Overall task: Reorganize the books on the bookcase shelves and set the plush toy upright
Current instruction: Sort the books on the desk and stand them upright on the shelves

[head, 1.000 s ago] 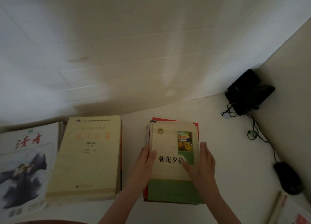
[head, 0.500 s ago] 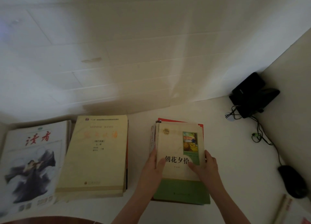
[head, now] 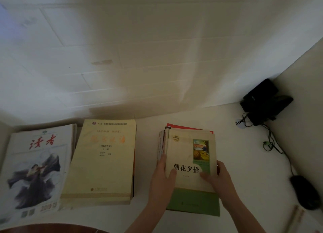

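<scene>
A stack of books (head: 185,148) lies flat on the white shelf surface (head: 244,162), topped by a cream and green book with an orange picture. My left hand (head: 162,178) grips the stack's left side, thumb on the top cover. My right hand (head: 219,178) grips its right side, thumb lying across the cover. Left of it rests a pale yellow textbook pile (head: 103,161), and farther left a white magazine pile (head: 35,169) with red characters. No plush toy is in view.
A black box with cables (head: 264,101) sits in the back right corner against the side wall. A black mouse (head: 305,191) lies at the right. Book edges (head: 295,218) poke in at the bottom right. A white brick-pattern wall (head: 139,49) rises behind.
Both hands have closed in from flat along the stack's sides to gripping it, thumbs now on the top cover. The view has shifted, so everything sits further right.
</scene>
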`<state>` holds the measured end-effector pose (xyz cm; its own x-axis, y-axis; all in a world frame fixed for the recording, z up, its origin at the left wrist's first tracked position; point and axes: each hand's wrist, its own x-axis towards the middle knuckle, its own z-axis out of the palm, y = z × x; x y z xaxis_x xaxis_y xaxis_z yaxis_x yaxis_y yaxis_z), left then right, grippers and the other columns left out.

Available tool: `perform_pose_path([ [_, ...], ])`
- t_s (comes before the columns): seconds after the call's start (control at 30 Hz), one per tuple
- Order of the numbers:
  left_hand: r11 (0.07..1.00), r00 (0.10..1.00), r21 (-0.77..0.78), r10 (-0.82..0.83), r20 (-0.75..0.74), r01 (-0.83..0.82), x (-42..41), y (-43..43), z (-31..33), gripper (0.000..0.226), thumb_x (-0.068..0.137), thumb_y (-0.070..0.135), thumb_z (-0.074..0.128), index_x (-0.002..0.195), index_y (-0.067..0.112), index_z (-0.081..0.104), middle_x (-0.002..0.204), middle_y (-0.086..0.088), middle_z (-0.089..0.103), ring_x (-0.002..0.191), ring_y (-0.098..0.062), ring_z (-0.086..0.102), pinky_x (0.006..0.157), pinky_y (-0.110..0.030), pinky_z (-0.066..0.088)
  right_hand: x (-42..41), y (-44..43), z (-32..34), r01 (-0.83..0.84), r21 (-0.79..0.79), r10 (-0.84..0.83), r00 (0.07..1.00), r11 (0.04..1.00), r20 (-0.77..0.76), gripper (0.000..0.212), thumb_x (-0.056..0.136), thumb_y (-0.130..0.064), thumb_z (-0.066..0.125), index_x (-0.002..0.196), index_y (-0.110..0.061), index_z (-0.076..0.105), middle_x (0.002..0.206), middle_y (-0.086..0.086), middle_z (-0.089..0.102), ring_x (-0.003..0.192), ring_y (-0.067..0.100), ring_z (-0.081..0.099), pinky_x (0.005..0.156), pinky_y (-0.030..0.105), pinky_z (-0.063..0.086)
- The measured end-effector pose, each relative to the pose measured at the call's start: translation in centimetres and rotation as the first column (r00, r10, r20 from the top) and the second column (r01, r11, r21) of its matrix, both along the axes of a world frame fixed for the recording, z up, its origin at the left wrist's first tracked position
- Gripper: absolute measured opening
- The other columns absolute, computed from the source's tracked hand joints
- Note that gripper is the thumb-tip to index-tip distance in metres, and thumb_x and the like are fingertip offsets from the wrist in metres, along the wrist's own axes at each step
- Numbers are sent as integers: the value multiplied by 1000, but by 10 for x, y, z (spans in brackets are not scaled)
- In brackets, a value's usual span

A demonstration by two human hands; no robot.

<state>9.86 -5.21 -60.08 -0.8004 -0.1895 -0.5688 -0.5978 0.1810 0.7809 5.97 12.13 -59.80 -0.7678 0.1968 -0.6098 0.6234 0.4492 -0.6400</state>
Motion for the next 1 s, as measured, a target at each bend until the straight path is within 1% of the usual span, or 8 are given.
perform_pose_path([
  [0.13,1000,999,-9,25,20,-25,-2,2,-5,71,75,47,57,141,33,33,130,3,50,119,-20,52,94,-41,51,0,7,-9,55,-78,-54,998,995,10,60,78,-11,74,128,-11,41,114,8,59,98,27,61,80,45,54],
  [0.3,996,996,71,47,78,-53,-13,-7,-11,64,72,36,73,130,29,45,122,-5,52,108,-20,57,89,-39,54,5,9,-17,58,-68,-58,998,996,-8,56,81,-12,72,127,-8,41,118,10,57,102,30,59,83,48,53],
  [0.4,990,996,121,60,70,-68,-17,-7,-12,62,71,26,80,124,25,48,118,-2,52,102,-15,58,80,-28,55,9,14,-19,50,-75,-53,998,996,-32,51,80,-11,73,123,-10,45,114,10,59,99,29,61,83,50,54],
  [0.57,991,995,108,84,-52,-78,-12,4,-9,49,75,11,76,107,20,40,111,2,57,104,-16,60,75,-24,56,11,17,-19,38,-68,-45,994,997,-103,49,80,-11,73,122,-14,46,118,8,50,99,23,55,78,39,52],
  [0.67,992,993,112,73,-88,-63,-10,8,-8,49,81,9,70,113,24,37,120,2,57,111,-16,59,86,-34,55,13,19,-22,28,-52,-34,992,998,-123,54,81,-14,73,128,-13,46,122,8,47,104,24,52,82,41,52],
  [0.73,998,994,60,13,-110,-7,-11,11,-10,59,87,12,62,134,25,30,136,3,47,125,-17,49,99,-40,48,14,17,-24,19,-22,-22,990,1000,-140,57,80,-14,74,130,-12,47,122,11,51,105,27,55,84,45,52],
  [0.8,999,993,-7,-47,-112,46,-12,16,-10,76,94,12,52,151,24,4,147,2,31,133,-15,37,107,-37,39,14,13,-24,17,6,-16,986,1000,-165,57,81,-12,73,132,-12,46,121,11,52,103,25,54,81,40,51],
  [1.0,986,983,-156,-78,-164,52,-10,20,-16,79,98,15,45,145,21,-18,157,0,-10,145,-15,5,115,-30,22,17,7,-26,22,1,-22,981,1000,-194,60,83,-7,69,136,-16,43,118,4,52,106,24,53,85,40,49],
])
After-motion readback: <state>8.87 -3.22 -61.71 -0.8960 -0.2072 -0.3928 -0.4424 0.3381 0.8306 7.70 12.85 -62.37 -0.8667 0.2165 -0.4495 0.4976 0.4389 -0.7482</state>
